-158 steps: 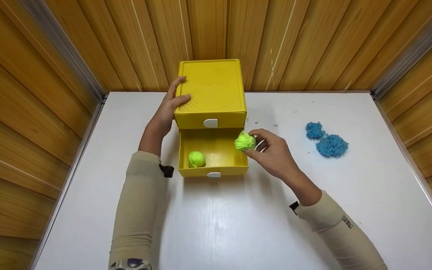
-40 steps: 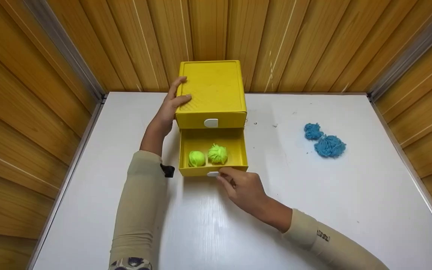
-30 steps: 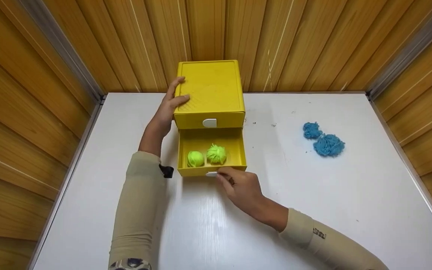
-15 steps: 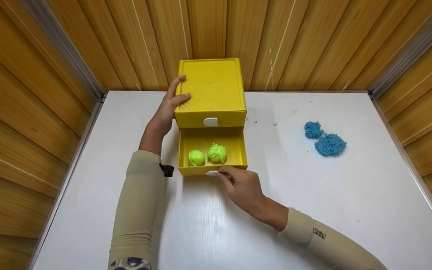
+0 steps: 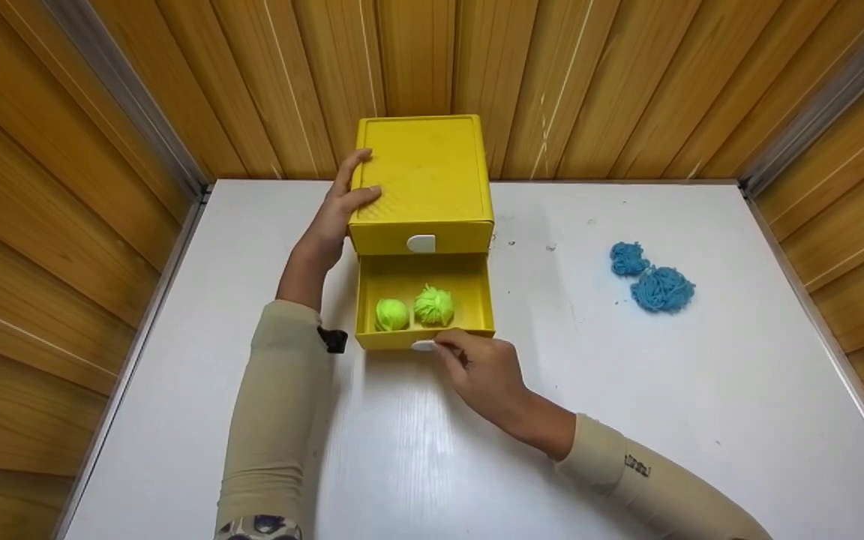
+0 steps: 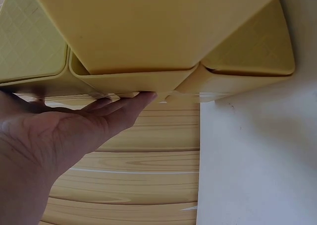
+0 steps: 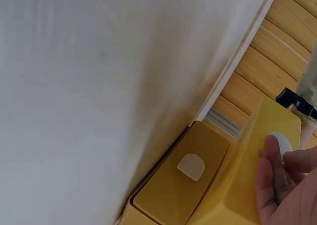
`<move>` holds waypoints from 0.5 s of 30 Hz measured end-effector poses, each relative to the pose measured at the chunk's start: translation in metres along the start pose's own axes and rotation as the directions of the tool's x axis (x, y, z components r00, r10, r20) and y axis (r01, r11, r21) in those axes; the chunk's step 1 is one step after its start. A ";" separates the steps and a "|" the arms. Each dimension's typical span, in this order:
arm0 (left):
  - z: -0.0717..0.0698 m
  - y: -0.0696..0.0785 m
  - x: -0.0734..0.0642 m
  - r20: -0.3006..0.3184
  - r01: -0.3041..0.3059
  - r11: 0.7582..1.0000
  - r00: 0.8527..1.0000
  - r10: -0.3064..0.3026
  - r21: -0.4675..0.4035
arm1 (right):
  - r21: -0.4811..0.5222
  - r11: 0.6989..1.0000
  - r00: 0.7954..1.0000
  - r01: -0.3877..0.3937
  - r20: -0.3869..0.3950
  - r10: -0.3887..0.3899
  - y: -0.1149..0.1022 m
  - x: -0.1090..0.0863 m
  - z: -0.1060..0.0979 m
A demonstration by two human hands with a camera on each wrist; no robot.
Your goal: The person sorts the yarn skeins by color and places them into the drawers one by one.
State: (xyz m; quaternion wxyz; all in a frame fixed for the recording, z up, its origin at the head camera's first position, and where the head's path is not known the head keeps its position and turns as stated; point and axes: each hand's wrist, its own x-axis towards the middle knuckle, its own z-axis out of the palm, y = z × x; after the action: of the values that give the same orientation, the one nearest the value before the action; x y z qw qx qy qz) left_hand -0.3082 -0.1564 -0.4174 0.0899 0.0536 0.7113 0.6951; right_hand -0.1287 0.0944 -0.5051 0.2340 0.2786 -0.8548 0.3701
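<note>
A yellow drawer box (image 5: 424, 169) stands at the back of the white table, its middle drawer (image 5: 469, 307) pulled out. Inside that drawer lie two lime-green yarn balls, a smooth one (image 5: 391, 315) at left and a tufted one (image 5: 433, 306) beside it. My left hand (image 5: 331, 217) rests against the box's left side, thumb on the top edge; in the left wrist view its fingers (image 6: 119, 111) stretch along the wall. With thumb and forefinger my right hand (image 5: 488, 379) pinches the drawer's white handle (image 5: 423, 346), also seen in the right wrist view.
Two blue yarn bundles, a small one (image 5: 628, 259) and a larger one (image 5: 663, 289), lie on the table (image 5: 627, 390) at right. Wood-patterned panels (image 5: 589, 90) enclose the back and sides. Below the pulled-out drawer, a closed bottom drawer (image 7: 173, 195) shows in the right wrist view.
Earlier my right hand held the tufted green ball above the drawer; that ball now lies inside and the hand pinches the handle. Over the last second, hands and drawer have barely moved.
</note>
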 end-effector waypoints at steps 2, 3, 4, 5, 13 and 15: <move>0.000 0.000 0.000 0.003 -0.001 1.000 1.000 0.001 -0.001 | -0.002 1.000 1.000 -0.004 0.000 0.004 0.000 0.001 0.000; 0.000 0.000 0.000 0.005 -0.003 1.000 1.000 0.003 0.000 | 0.000 1.000 1.000 -0.009 0.000 0.009 0.000 0.002 0.000; 0.000 0.000 0.000 0.006 -0.004 1.000 1.000 0.004 0.001 | 0.000 1.000 1.000 -0.014 0.001 0.014 0.000 0.002 0.000; 0.001 0.000 0.000 0.006 -0.003 1.000 1.000 0.003 0.000 | -0.001 1.000 1.000 -0.017 0.001 0.017 0.001 0.003 0.000; 0.001 0.001 -0.001 0.006 0.010 1.000 1.000 -0.010 0.007 | 0.009 0.998 0.998 -0.055 0.016 0.055 0.002 0.014 -0.001; 0.001 0.001 -0.001 0.004 0.013 1.000 1.000 -0.013 0.004 | 0.010 0.998 0.998 -0.065 0.016 0.065 0.004 0.018 0.000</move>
State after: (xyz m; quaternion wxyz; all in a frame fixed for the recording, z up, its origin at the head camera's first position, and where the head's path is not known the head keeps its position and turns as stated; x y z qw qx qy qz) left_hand -0.3074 -0.1558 -0.4161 0.0960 0.0506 0.7127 0.6930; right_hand -0.1443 0.0916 -0.4966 0.2136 0.2546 -0.8632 0.3800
